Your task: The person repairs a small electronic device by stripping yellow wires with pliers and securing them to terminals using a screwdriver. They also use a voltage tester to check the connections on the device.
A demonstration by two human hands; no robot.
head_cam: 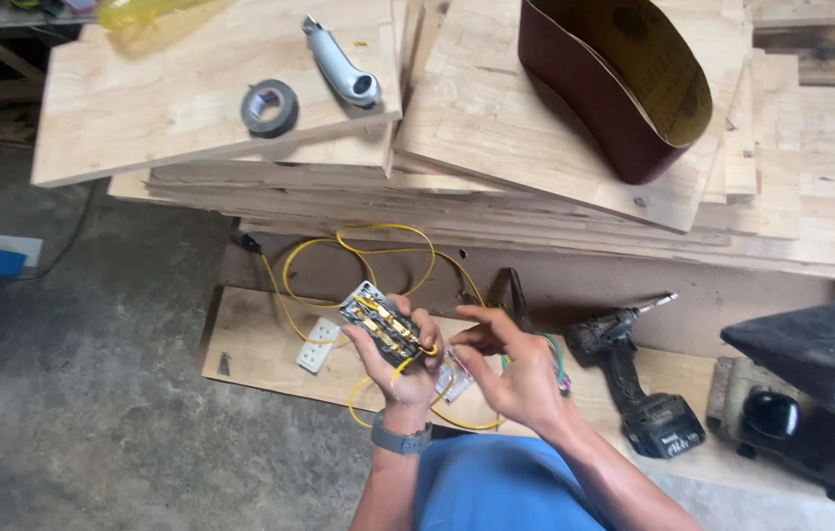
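Head view, left hand [400,366] gripping socket block [385,326], underside hidden

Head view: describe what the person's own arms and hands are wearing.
Both forearms are bare, with no sleeves and no gloves. The left hand has a grey wristband or watch on its wrist. The right hand wears nothing visible. No rings can be made out.

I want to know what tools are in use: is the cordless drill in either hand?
No, the cordless drill lies on the board, apart from the right hand.
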